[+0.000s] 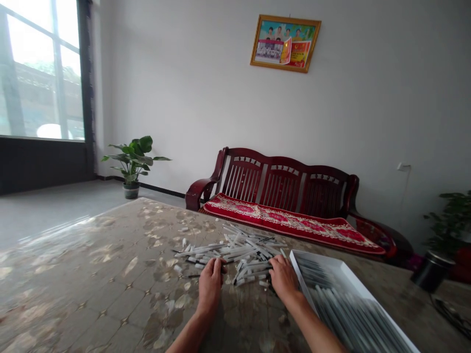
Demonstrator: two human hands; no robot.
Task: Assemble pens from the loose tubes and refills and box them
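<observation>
Because slim white-and-black plastic tubes (235, 251) lie crisscrossed, either hand could roll some loose — left hand (210, 287) fingers curled together, right hand (285, 280) fingers bent, grips unclear.

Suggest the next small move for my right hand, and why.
I'd probably close the right hand on one slim stick at the right edge of the loose pile. Its fingertips appear to be at that edge, and the white box, with long sticks laid side by side, sits just to its right. The left hand is farther from the box.
</observation>
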